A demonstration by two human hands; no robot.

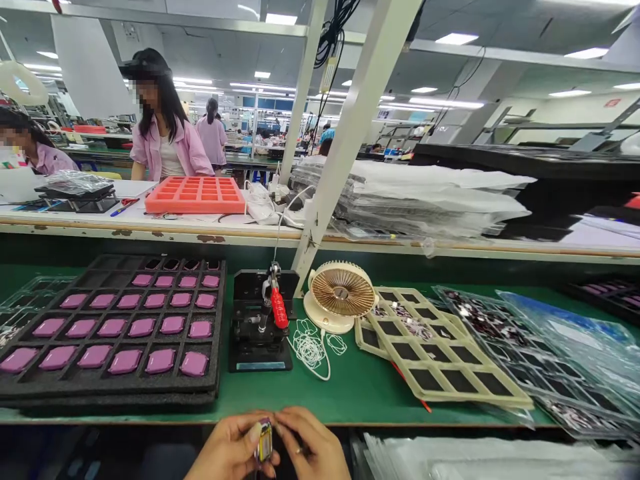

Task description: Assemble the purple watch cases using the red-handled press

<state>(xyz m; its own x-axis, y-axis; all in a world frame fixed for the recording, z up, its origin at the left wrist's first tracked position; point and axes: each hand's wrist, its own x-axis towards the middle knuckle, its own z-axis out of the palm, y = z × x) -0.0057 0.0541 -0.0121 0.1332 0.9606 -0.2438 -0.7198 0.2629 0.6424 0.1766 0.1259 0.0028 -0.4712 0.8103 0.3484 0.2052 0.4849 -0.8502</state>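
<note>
My left hand (231, 448) is closed around a small rectangular electronic module (265, 441), which has a yellowish inner face and a purple edge. It is held on edge between thumb and fingers, just in front of the bench's near edge. Close against its right side is my right hand (311, 445), with fingers pinched together near the module's top. Whatever those right fingers grip is too small and hidden to make out. Beyond the hands stands a black toggle-clamp fixture (263, 327) with a red handle (279, 308), apart from both hands.
Left on the green bench (360, 393) lies a black foam tray (213, 347) of purple square pieces. A beige fan (341, 293), coiled white cable (310, 347), cream trays (463, 379) and clear trays (540, 360) fill the right. On the shelf sits a red tray (195, 205); co-workers (170, 143) are beyond.
</note>
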